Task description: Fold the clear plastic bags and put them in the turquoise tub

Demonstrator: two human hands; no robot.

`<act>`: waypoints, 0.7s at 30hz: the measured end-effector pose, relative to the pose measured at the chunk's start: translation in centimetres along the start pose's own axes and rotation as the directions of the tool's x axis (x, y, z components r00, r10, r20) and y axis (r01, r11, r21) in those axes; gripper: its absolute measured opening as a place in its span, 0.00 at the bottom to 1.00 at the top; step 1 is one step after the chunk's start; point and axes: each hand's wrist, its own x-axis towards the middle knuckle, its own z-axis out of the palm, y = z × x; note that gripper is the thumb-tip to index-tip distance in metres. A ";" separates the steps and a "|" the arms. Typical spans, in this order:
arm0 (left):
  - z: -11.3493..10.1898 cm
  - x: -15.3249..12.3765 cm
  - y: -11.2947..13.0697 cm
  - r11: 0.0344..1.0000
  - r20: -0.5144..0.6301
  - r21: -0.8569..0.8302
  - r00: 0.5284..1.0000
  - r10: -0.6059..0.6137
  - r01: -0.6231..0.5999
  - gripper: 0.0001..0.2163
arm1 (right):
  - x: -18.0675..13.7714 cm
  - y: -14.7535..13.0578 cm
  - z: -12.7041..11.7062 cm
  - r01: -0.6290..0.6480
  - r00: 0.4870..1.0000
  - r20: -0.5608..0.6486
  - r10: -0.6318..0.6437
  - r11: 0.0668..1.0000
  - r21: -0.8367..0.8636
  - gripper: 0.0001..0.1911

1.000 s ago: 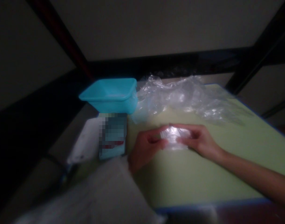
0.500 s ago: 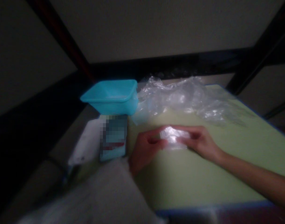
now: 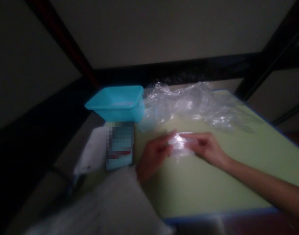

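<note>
Between my two hands, just above the pale green table (image 3: 213, 186), is a small piece of clear, shiny plastic wrap (image 3: 180, 143). What lies inside the plastic, if anything, cannot be made out. My left hand (image 3: 155, 151) pinches its left end between thumb and fingers. The right end is gripped by my right hand (image 3: 204, 145), the index finger along the top edge and the thumb below. Beyond the hands lies a loose heap of crumpled clear plastic bags (image 3: 186, 104), apart from both of them.
A turquoise plastic tub (image 3: 120, 112) stands at the back left. In front of it lies a flat, partly blurred pale blue item (image 3: 121, 147), with a white power strip-like object (image 3: 92, 151) beside it. Grey cloth (image 3: 115, 202) covers the lower left. A wall rises behind the table.
My left fingers have straightened slightly and shifted along the plastic's upper edge. Both hands keep hold of the plastic at nearly the same spot. The view has moved a little.
</note>
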 end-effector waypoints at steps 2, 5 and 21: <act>0.0 0.1 -0.1 0.998 0.009 0.027 0.999 0.048 -0.048 0.14 | 0.1 -0.2 0.1 0.023 1.000 -0.004 -0.022 1.000 0.012 0.16; 0.1 0.2 0.0 0.995 0.012 0.049 0.996 0.083 -0.084 0.11 | 0.1 -0.2 0.3 0.058 0.998 -0.014 -0.057 0.997 0.046 0.15; 0.5 -0.2 0.2 0.927 0.048 -0.297 0.973 -0.227 0.231 0.25 | 0.0 1.1 0.3 -0.051 0.998 0.025 0.050 0.996 0.067 0.21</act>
